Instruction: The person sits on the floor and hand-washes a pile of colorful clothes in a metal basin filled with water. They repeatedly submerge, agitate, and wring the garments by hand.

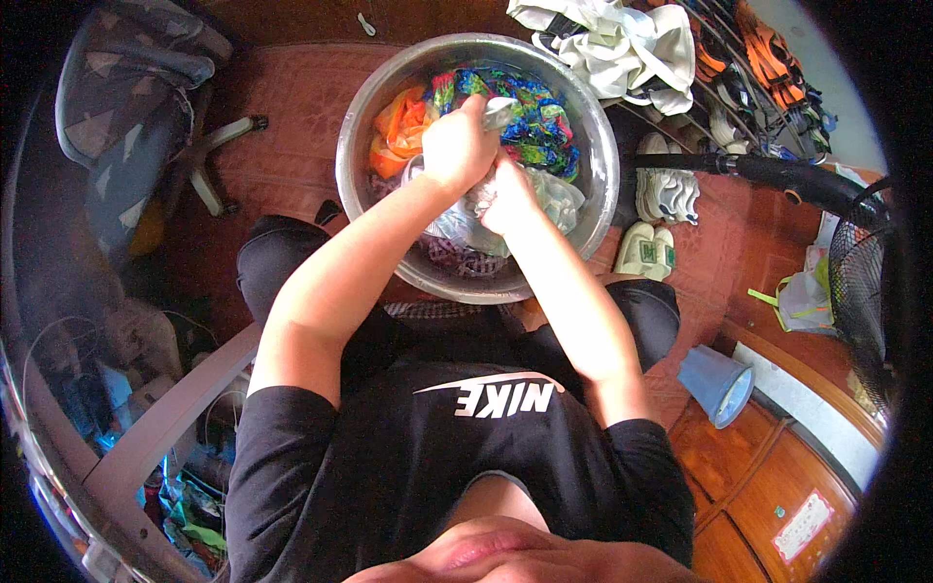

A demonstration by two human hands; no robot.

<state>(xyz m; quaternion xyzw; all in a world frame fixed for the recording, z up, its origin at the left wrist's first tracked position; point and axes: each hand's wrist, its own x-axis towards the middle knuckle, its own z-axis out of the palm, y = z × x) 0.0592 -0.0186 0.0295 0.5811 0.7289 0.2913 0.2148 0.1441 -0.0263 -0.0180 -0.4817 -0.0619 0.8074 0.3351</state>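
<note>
A large metal basin [348, 197] stands between my bent knees, with wet items in it. Both my hands are over it, the left a little farther out than the right. My left hand [455, 142] is clenched around a pale, wet, bunched cloth or sheet [499, 114], whose end sticks out past the fist. Just below, my right hand [510, 195] grips the same bunched piece. In the basin lie an orange cloth or bag [401, 135], a blue, green and red patterned fabric [550, 131], translucent pale material [561, 200] and a purplish patterned fabric [466, 259].
A swivel chair with a grey patterned cover [124, 95] stands at left. White fabric [634, 58] hangs by a shoe rack [765, 80] at upper right. Sneakers [663, 189] and pale slippers [646, 251] flank the basin. A blue plastic bin [714, 386] is near wooden cabinet doors [765, 474].
</note>
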